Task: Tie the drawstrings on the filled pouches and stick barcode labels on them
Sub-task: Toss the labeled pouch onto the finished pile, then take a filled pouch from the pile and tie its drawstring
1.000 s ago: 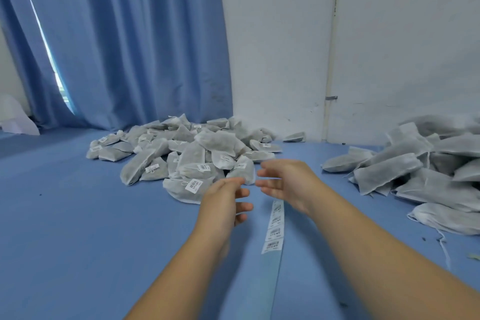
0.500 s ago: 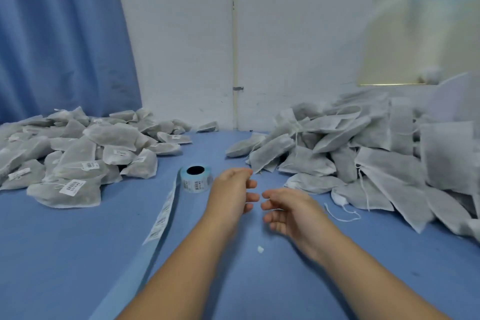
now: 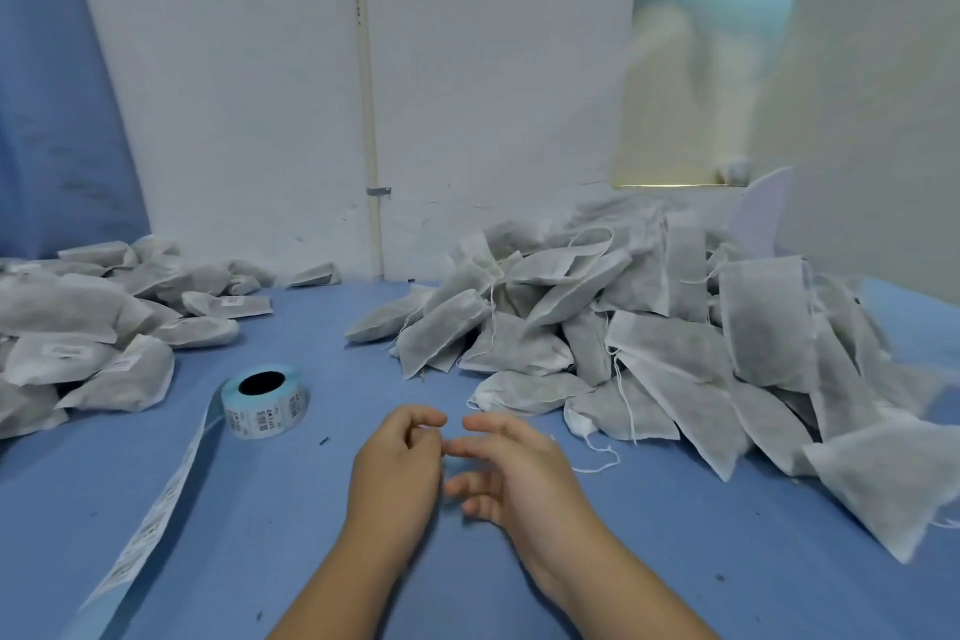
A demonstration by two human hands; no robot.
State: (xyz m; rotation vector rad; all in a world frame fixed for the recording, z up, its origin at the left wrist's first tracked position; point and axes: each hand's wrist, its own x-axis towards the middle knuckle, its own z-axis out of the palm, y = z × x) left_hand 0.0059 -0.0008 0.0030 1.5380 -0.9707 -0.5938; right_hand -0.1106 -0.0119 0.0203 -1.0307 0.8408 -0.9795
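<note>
My left hand [image 3: 400, 463] and my right hand [image 3: 514, 470] hover side by side over the blue table [image 3: 322, 535], fingertips almost meeting. The left hand's fingers are loosely curled, the right hand's are relaxed and spread; neither holds anything. Just beyond the right hand lies a heap of grey filled pouches [image 3: 649, 327] with loose white drawstrings [image 3: 597, 457]; the nearest pouch [image 3: 530, 392] is a short way from my fingertips. A roll of barcode labels [image 3: 265, 400] stands left of my hands, and its strip [image 3: 161, 499] trails toward me. Labelled pouches [image 3: 78, 343] are piled at the far left.
A white wall [image 3: 493, 94] with a thin vertical pipe [image 3: 370, 146] closes the back of the table. Blue curtain [image 3: 52, 94] hangs at the left. A pale panel [image 3: 872, 94] stands at the right behind the heap.
The view has swung right, from the labelled pile to the unlabelled heap. Both hands have left the label strip and now hover near the heap's front edge.
</note>
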